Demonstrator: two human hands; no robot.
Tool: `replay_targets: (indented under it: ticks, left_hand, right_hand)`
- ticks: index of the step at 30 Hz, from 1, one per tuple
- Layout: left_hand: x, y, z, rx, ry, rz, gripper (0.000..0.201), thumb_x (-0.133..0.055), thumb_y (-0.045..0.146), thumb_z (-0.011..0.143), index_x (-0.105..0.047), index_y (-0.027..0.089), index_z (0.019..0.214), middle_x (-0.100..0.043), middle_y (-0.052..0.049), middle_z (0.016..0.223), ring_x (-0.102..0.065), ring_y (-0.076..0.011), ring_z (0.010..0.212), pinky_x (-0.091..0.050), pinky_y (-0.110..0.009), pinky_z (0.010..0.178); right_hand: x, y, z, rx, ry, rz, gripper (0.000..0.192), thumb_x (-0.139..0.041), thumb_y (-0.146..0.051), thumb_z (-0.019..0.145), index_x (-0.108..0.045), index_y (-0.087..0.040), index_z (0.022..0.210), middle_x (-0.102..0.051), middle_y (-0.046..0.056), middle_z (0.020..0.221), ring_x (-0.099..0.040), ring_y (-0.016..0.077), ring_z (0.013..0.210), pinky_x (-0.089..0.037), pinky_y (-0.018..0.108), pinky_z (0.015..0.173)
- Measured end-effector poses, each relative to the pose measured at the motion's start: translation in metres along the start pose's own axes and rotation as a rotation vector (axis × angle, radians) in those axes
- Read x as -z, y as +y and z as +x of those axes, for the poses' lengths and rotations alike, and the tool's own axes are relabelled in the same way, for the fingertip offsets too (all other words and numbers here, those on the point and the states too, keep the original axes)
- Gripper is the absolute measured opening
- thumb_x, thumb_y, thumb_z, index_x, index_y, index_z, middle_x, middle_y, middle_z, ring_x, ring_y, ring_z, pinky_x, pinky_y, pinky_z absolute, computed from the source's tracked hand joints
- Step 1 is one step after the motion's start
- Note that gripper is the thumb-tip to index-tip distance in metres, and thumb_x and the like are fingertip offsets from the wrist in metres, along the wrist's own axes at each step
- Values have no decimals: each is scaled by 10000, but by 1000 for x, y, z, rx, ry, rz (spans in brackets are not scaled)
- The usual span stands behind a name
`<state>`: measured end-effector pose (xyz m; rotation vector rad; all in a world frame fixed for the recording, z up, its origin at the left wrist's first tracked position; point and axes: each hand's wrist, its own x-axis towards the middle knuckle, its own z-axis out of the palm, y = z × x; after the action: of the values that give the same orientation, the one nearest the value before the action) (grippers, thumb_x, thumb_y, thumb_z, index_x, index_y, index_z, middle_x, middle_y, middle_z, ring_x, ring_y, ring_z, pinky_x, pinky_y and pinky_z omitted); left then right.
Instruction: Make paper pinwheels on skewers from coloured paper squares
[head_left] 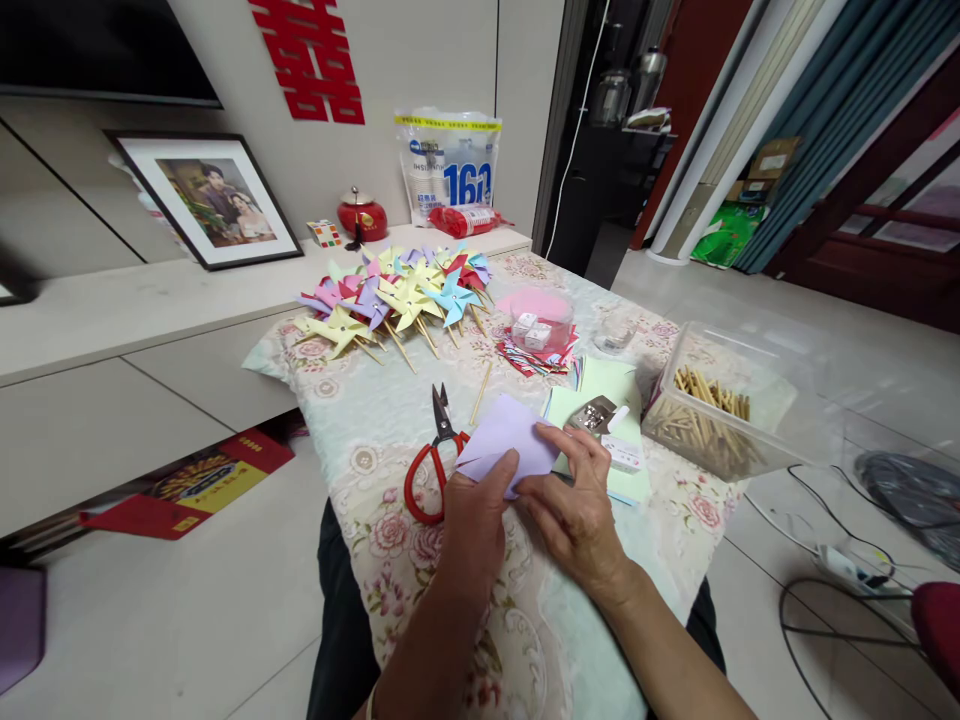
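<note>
Broadly, the desk (pixel 450 600) under its floral cloth carries a heap of finished pinwheels (pixel 397 295) at the far end, a box of sticks (pixel 712 420) on the right, red scissors (pixel 433 460) and a lilac paper (pixel 504 440) at the near middle. Both the left hand (pixel 472 525) and right hand (pixel 574 505) press that paper flat, fingers together on it, seemingly mid-fold; a clean crease calls for aligned edges.
</note>
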<state>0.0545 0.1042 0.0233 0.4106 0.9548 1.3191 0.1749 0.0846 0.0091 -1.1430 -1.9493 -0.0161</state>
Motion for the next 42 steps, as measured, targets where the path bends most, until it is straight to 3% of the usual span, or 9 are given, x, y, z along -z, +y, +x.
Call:
replay_targets:
  ticks: [9, 19, 27, 29, 34, 39, 42]
  left_hand:
    - [4, 1, -5, 46, -49, -2, 349, -792, 266, 664, -724, 180, 995, -782, -64, 933, -723, -279, 907, -577, -363, 759]
    - [0, -1, -15, 79, -82, 9, 272, -740, 271, 686, -753, 192, 946, -784, -52, 875, -722, -291, 906, -573, -392, 788]
    - [2, -6, -14, 85, -87, 21, 76, -756, 279, 682, -736, 212, 712, -759, -37, 736, -718, -295, 891, -573, -395, 806]
    - [3, -7, -14, 74, -94, 26, 86, -759, 280, 689, -717, 206, 674, -750, -39, 718, -714, -292, 912, -569, -386, 821]
    - [1, -6, -12, 100, -44, -41, 200, -807, 291, 647, -743, 187, 805, -760, -44, 764, -726, -274, 867, -571, -360, 776]
    - [1, -7, -8, 42, -2, -45, 328, -848, 279, 585, -746, 165, 875, -770, -40, 790, -728, -249, 782, -559, -328, 713]
    - [1, -8, -7, -4, 4, -47, 299, -840, 261, 614, -737, 160, 876, -773, -44, 821, -727, -241, 799, -555, -333, 748]
  right_hand:
    - [4, 0, 3, -163, 10, 110, 107, -573, -162, 893, -643, -224, 839, -534, 96, 1377, -410, 338, 1277, -330, 607, 1055]
    - [3, 1, 3, -219, 49, 179, 107, -559, -165, 892, -604, -212, 808, -573, 109, 1316, -442, 314, 1242, -321, 568, 1048]
    - [3, 2, 2, -279, 45, 198, 119, -566, -166, 884, -622, -205, 786, -598, 119, 1287, -451, 311, 1238, -317, 550, 1052]
    - [3, 3, 1, -292, 42, 207, 126, -569, -171, 884, -626, -205, 778, -606, 118, 1276, -451, 310, 1236, -319, 547, 1052]
    - [5, 2, 2, -297, 53, 206, 82, -598, -184, 893, -664, -206, 849, -613, 122, 1268, -470, 312, 1232, -328, 545, 1050]
    - [2, 3, 1, -228, 51, 176, 104, -657, -159, 859, -696, -228, 926, -564, 107, 1336, -455, 319, 1251, -332, 553, 1060]
    - [0, 3, 0, -179, 46, 142, 148, -638, -114, 849, -695, -223, 933, -517, 113, 1385, -426, 330, 1270, -333, 572, 1062]
